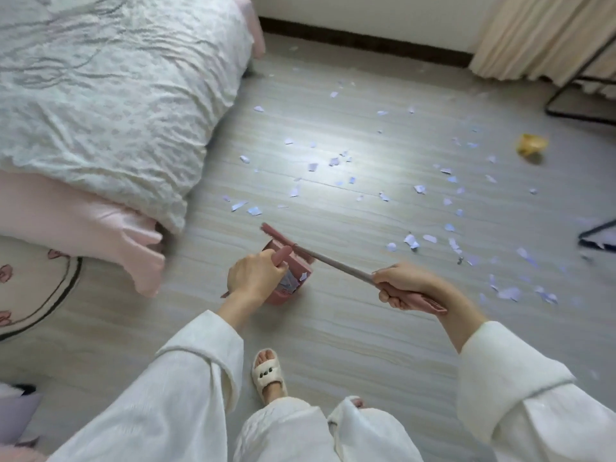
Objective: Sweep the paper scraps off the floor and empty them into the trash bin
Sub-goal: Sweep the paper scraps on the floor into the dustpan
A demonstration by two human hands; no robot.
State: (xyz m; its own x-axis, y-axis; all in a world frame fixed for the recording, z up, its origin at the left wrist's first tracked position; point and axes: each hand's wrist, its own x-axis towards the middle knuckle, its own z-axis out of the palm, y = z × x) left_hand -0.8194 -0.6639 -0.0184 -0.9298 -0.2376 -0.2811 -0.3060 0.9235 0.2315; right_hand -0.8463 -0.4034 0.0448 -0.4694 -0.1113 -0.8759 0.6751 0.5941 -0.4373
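Note:
Several pale lilac paper scraps (333, 161) lie scattered over the light wood floor, thickest at the middle and right. My left hand (255, 278) grips the upright handle of a pink dustpan (283, 291), which is lifted off or tilted on the floor and holds a few scraps. My right hand (400, 283) grips the pink end of a broom (333, 261). The broom's grey shaft runs up and left, and its pink head sits just above the dustpan. No trash bin is in view.
A bed (100, 95) with a white quilt and pink sheet fills the left. A round rug (36, 288) lies below it. Black metal frame legs (566, 111) and curtains stand at the far right, with a yellow crumpled object (531, 145) nearby. My slippered feet (270, 375) are below.

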